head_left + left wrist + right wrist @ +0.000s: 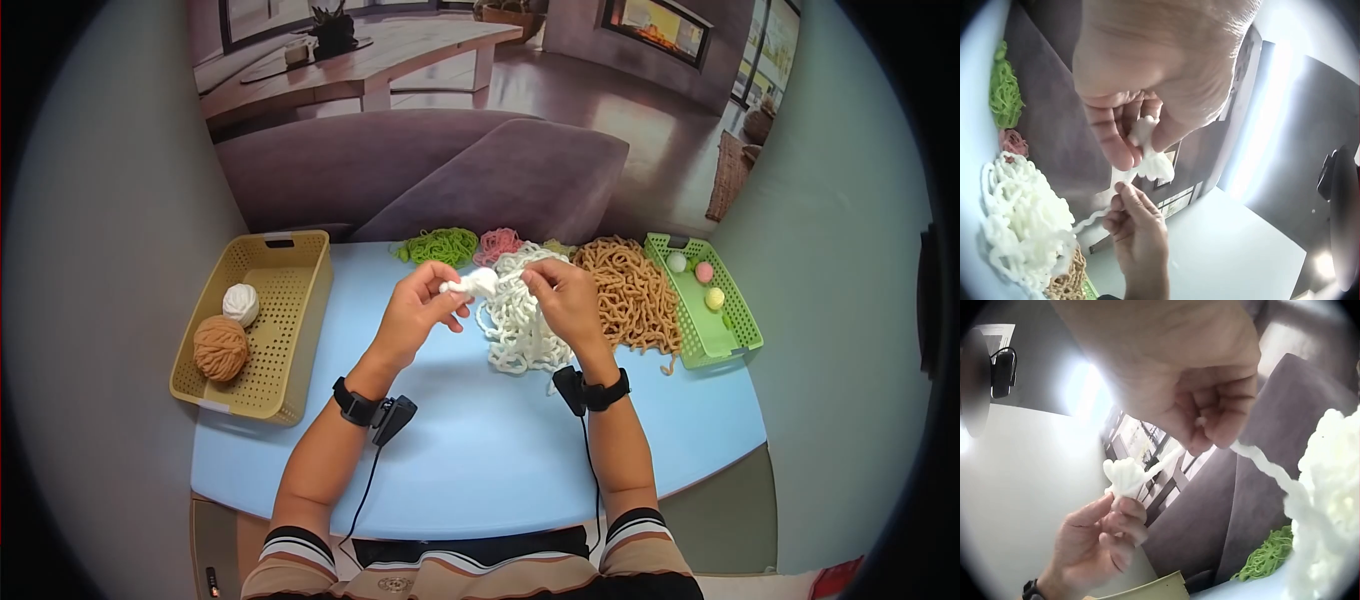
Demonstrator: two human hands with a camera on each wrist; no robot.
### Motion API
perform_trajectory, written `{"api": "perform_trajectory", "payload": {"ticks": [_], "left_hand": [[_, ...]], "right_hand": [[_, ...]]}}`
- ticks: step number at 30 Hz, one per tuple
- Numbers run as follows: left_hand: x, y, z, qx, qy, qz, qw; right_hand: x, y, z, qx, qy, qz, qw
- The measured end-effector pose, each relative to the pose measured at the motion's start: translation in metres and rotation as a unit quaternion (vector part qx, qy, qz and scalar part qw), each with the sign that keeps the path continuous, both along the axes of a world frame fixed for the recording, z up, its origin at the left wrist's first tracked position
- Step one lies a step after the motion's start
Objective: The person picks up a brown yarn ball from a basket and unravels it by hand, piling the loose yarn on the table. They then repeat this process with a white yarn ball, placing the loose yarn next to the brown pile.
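My left hand (pixel 418 308) pinches a small bundle of white yarn (pixel 480 284) between thumb and fingers; the right wrist view shows the bundle (pixel 1125 477) standing above the fingertips. My right hand (pixel 566 300) pinches a strand (pixel 1165 464) that runs from the bundle, and beyond the fingers it continues down to the loose white yarn pile (pixel 520 340). Both hands are raised over the table near that pile, a short distance apart. In the left wrist view the right hand (pixel 1141 237) is just below the bundle.
A yellow basket (pixel 318 300) at the left holds a white ball (pixel 240 303) and a brown ball (pixel 220 348). Tan yarn (pixel 632 300) lies right of the white pile, green yarn (pixel 440 246) and pink yarn (pixel 498 243) behind. A green basket (pixel 712 345) with small balls stands at the right.
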State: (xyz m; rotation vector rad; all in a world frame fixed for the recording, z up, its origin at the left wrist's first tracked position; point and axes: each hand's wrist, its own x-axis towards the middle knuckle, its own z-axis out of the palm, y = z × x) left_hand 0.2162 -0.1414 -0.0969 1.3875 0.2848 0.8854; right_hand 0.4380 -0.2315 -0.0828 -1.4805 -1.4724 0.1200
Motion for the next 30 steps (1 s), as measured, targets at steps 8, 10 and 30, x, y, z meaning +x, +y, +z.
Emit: {"api": "perform_trajectory", "payload": {"ticks": [8, 10, 30], "left_hand": [[-0.003, 0.02, -0.014, 0.064, 0.154, 0.128, 0.978], [-0.003, 0.019, -0.014, 0.064, 0.164, 0.053, 0.983], [-0.002, 0.003, 0.001, 0.007, 0.093, -0.024, 0.995]], "right_hand": [[-0.002, -0.014, 0.026, -0.002, 0.158, 0.137, 0.978], [0.005, -0.013, 0.026, 0.071, 0.193, 0.063, 0.977], [0.0, -0.015, 0.029, -0.089, 0.126, 0.096, 0.983]]}}
